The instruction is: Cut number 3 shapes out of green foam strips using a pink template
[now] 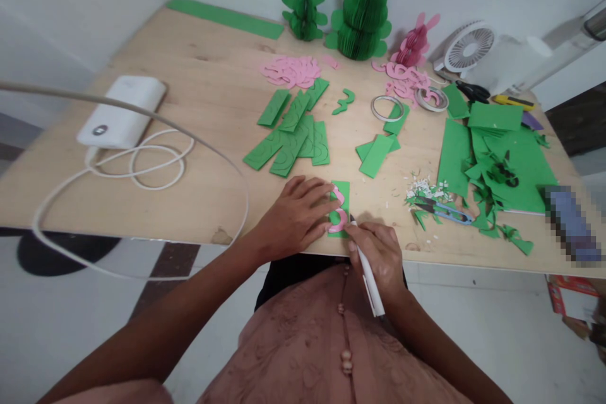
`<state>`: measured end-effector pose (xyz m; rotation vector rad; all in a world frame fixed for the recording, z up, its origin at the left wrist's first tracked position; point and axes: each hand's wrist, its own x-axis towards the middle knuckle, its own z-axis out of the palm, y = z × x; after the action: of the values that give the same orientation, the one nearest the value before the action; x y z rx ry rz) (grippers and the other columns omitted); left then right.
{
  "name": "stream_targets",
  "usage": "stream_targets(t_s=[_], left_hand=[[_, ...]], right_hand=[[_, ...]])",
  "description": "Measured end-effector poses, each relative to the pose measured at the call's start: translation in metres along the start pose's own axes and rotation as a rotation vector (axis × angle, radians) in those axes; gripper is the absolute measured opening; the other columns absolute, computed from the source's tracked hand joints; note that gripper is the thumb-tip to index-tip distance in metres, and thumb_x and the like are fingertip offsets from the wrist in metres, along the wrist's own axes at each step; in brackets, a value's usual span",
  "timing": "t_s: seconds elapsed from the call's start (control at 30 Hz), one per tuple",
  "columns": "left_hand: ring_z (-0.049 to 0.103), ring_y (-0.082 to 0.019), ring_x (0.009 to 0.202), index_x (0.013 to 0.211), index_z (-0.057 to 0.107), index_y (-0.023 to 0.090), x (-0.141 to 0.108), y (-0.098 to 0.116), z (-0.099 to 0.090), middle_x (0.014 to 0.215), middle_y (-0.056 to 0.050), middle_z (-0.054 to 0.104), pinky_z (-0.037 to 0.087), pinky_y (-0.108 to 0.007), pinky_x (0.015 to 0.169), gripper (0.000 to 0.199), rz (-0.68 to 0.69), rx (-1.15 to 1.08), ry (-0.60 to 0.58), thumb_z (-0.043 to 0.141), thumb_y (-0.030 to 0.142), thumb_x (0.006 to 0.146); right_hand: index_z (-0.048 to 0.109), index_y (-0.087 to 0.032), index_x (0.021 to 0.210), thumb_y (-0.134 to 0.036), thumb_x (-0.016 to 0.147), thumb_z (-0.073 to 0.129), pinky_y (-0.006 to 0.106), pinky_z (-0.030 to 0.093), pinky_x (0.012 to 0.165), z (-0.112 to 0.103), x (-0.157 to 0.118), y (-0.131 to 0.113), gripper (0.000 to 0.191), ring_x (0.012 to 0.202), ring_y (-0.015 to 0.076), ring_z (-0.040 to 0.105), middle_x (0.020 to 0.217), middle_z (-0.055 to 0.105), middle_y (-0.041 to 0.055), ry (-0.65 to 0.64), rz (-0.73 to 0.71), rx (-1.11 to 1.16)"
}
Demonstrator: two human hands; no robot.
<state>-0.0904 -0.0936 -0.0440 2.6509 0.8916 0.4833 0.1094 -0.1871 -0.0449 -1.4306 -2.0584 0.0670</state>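
Observation:
A green paper strip lies at the table's front edge with a curved pink paper cutout on top of it. My left hand lies flat, fingers spread, its fingertips pressing the cutout and strip from the left. In my right hand is a white pen, gripped near its tip, which is beside the strip's right edge. Behind the left hand are several green strips with curved outlines drawn on them. More folded green strips lie to the right of these.
Blue-handled snips lie among paper scraps at right, near green sheets and a blurred-out phone. Pink cutouts, tape rolls, green paper figures and a fan stand or lie behind. A cabled power bank is left.

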Motion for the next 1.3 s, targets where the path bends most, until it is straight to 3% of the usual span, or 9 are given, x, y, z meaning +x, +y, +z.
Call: stream_targets(t_s=[0.4, 0.67, 0.87, 1.1, 1.3], left_hand=[[0.046, -0.031, 0.125, 0.118, 0.064, 0.022, 0.008, 0.011, 0.003, 0.131, -0.011, 0.058, 0.031, -0.053, 0.108, 0.032, -0.061, 0.035, 0.054, 0.052, 0.038, 0.092], [0.046, -0.03, 0.125, 0.118, 0.064, 0.022, 0.006, 0.011, 0.005, 0.129, -0.01, 0.059, 0.03, -0.053, 0.108, 0.032, -0.057, 0.02, 0.083, 0.053, 0.039, 0.092], [0.046, -0.03, 0.125, 0.117, 0.064, 0.024, 0.006, 0.01, 0.006, 0.13, -0.01, 0.058, 0.031, -0.053, 0.108, 0.031, -0.058, 0.023, 0.084, 0.054, 0.037, 0.091], [0.046, -0.03, 0.125, 0.116, 0.064, 0.022, 0.006, 0.01, 0.006, 0.13, -0.01, 0.059, 0.031, -0.053, 0.108, 0.031, -0.05, 0.03, 0.09, 0.054, 0.038, 0.091], [0.046, -0.03, 0.125, 0.116, 0.064, 0.023, 0.005, 0.009, 0.008, 0.13, -0.01, 0.059, 0.032, -0.052, 0.108, 0.031, -0.047, 0.03, 0.101, 0.054, 0.038, 0.091]], right_hand=[[0.065, -0.02, 0.118, -0.011, 0.092, 0.054, 0.038, 0.046, 0.078, 0.004, 0.0, 0.003, 0.03, 0.089, 0.0239, 0.067, 0.089, 0.075, 0.0056, 0.052, -0.064, -0.002], [0.068, -0.022, 0.11, -0.02, 0.094, 0.052, 0.037, 0.053, 0.077, -0.016, 0.008, 0.002, 0.023, 0.086, 0.0217, 0.068, 0.095, 0.073, 0.0071, 0.055, 0.272, 0.38], [0.067, -0.021, 0.101, -0.029, 0.089, 0.058, 0.035, 0.055, 0.077, -0.008, 0.009, 0.006, 0.017, 0.087, 0.0213, 0.069, 0.092, 0.073, 0.0059, 0.108, 0.451, 0.444], [0.066, -0.021, 0.086, -0.028, 0.089, 0.056, 0.03, 0.052, 0.068, -0.004, 0.015, 0.004, 0.012, 0.073, 0.0181, 0.066, 0.078, 0.07, 0.0032, 0.061, 0.458, 0.428], [0.066, -0.02, 0.084, -0.026, 0.089, 0.056, 0.029, 0.051, 0.064, -0.004, 0.015, 0.005, 0.013, 0.07, 0.0171, 0.065, 0.076, 0.07, 0.0031, 0.097, 0.438, 0.402]])
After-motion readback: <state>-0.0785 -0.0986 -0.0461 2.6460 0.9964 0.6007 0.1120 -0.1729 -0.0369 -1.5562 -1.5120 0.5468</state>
